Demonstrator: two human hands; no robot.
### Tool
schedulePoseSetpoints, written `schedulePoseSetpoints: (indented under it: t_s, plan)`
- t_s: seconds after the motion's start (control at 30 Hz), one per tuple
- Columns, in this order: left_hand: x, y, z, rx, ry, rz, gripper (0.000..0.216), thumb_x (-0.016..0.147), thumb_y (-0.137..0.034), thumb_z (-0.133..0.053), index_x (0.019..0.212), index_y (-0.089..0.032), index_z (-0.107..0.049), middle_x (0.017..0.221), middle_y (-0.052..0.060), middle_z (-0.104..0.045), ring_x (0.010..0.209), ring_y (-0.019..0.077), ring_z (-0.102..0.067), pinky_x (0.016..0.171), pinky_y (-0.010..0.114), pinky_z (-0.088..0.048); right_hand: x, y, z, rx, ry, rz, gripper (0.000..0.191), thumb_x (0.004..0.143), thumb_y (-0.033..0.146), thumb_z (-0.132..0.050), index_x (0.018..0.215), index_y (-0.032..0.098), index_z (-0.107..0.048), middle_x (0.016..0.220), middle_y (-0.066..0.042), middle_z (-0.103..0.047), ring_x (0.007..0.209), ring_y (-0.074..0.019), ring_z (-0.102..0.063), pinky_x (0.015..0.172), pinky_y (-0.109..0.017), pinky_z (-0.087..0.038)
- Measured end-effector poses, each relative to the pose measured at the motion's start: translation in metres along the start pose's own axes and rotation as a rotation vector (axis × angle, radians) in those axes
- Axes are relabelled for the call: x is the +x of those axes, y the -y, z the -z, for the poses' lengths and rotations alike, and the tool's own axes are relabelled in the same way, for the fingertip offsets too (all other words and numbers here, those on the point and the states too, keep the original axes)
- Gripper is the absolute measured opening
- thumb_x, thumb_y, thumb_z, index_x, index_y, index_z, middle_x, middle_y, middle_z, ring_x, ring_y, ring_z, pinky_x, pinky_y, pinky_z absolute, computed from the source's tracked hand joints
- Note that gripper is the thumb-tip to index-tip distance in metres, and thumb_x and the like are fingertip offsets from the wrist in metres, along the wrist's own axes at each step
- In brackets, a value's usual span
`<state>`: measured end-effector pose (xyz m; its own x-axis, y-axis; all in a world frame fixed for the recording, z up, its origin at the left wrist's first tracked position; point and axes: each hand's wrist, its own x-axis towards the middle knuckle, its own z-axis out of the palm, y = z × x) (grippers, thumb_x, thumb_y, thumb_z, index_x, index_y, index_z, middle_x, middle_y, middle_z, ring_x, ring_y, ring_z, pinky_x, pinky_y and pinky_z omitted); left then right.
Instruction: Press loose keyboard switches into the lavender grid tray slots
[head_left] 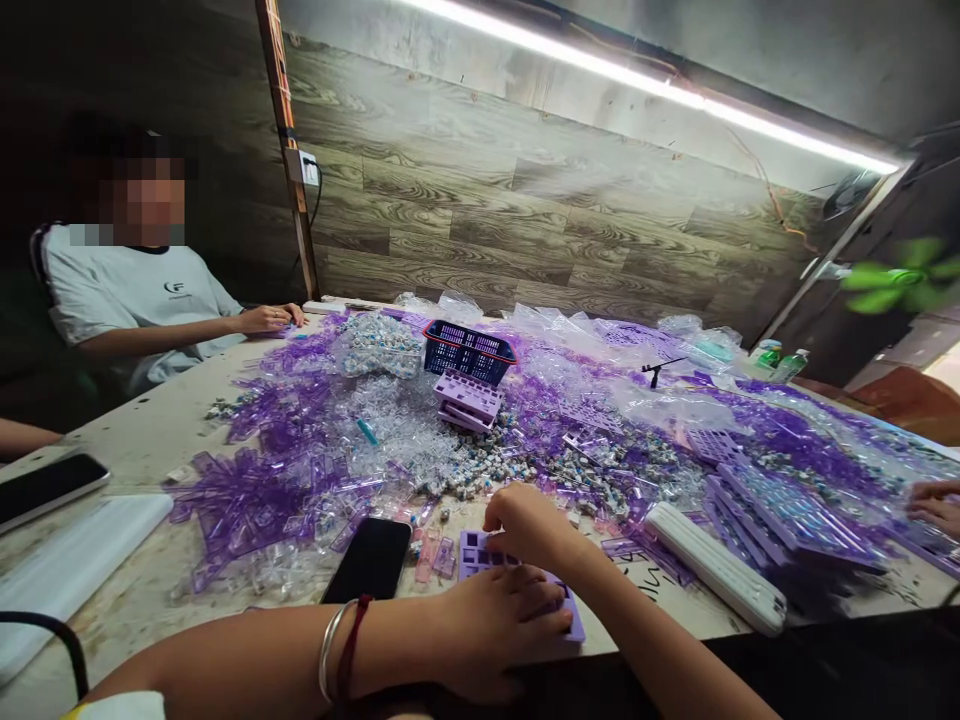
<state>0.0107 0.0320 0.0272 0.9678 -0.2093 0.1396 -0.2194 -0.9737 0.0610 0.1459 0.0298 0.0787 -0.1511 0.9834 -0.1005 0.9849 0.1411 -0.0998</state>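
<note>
My left hand (495,625) lies near the table's front edge on a lilac plastic tray (474,552) with square pockets, its fingers curled over the tray's right part. My right hand (525,525) is just beyond it at the tray's far edge. Its fingers are bent down in a pinch, and what they hold is hidden. A heap of small grey and white parts (517,470) starts right behind that hand. Clear purple plastic pieces (255,490) are spread to the left. A silver bangle and a red thread sit on my left wrist.
A black phone (371,560) lies left of the tray, a second phone (45,485) and a white pad (67,560) at far left. A blue basket (469,350) stands at the back. Stacked lilac trays (787,515) and a white bar (716,565) lie right. A seated person (127,290) and another person's hand (934,505) are nearby.
</note>
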Motion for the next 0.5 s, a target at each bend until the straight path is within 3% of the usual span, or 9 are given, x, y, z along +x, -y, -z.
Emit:
schedulePoseSetpoints:
  t_s: [0.13, 0.37, 0.5]
  plan:
    - [0.000, -0.001, 0.001, -0.008, 0.003, 0.007, 0.068, 0.078, -0.038, -0.059, 0.136, -0.014, -0.033, 0.136, 0.014, -0.042, 0.122, 0.0298, -0.042, 0.103, 0.040, -0.033, 0.004, 0.000, 0.002, 0.000, 0.027, 0.003, 0.011, 0.069, 0.020, -0.071, 0.078, 0.019, -0.077, 0.075, -0.006, -0.074, 0.062, -0.0156, -0.061, 0.055, -0.024, -0.034]
    - [0.000, -0.004, 0.006, -0.005, 0.009, 0.036, 0.076, 0.076, -0.038, -0.061, 0.139, -0.011, -0.028, 0.137, 0.017, -0.041, 0.119, 0.0307, -0.044, 0.101, 0.040, -0.035, 0.007, -0.014, -0.007, 0.228, 0.045, 0.053, 0.013, 0.065, 0.017, -0.074, 0.077, 0.018, -0.078, 0.069, -0.004, -0.073, 0.057, -0.0122, -0.060, 0.052, -0.020, -0.035]
    - [0.000, -0.003, 0.005, -0.006, 0.001, 0.028, 0.075, 0.075, -0.038, -0.062, 0.138, -0.012, -0.031, 0.136, 0.017, -0.041, 0.118, 0.0312, -0.045, 0.100, 0.040, -0.035, 0.004, -0.010, -0.007, 0.153, 0.012, -0.008, 0.011, 0.067, 0.018, -0.073, 0.076, 0.019, -0.078, 0.068, -0.004, -0.073, 0.055, -0.0127, -0.059, 0.052, -0.021, -0.035]
